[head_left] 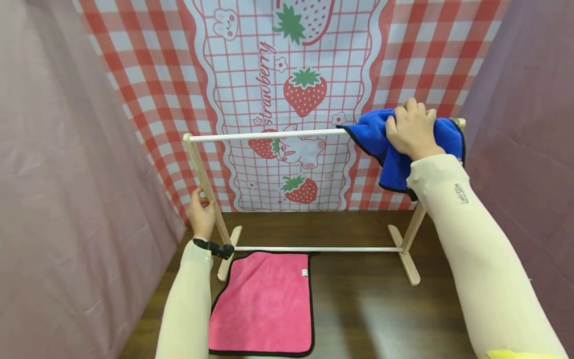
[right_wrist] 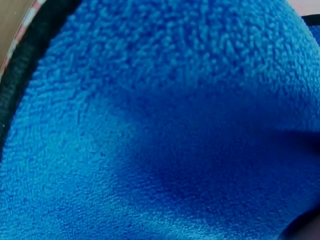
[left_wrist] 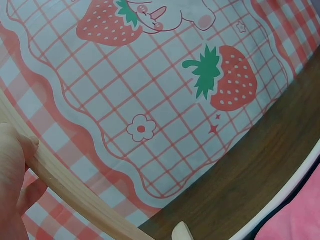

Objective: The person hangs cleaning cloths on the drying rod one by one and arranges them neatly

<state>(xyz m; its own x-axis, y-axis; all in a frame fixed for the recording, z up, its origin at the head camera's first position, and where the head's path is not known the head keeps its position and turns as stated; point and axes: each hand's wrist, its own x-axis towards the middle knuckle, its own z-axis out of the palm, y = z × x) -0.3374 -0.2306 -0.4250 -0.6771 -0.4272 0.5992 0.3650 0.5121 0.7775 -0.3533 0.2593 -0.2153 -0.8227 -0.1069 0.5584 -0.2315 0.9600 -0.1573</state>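
A wooden rack with a white top rail (head_left: 269, 135) stands upright on the table. My left hand (head_left: 200, 213) holds its left post (head_left: 208, 187), and the left wrist view shows the thumb and a finger about the wooden post (left_wrist: 67, 195). At the right end of the rail, my right hand (head_left: 413, 128) grips a bunched blue towel (head_left: 396, 169) with black edging. The towel drapes over the rail, one corner pointing left and folds hanging in front. Blue pile (right_wrist: 150, 125) fills the right wrist view, hiding the fingertips.
A pink towel (head_left: 264, 304) with black edging lies spread on the dark wooden table (head_left: 358, 309), touching the lower rail (head_left: 332, 249). Behind the rack hangs a strawberry-print cloth (head_left: 305, 92). Plain curtains (head_left: 80, 174) enclose both sides.
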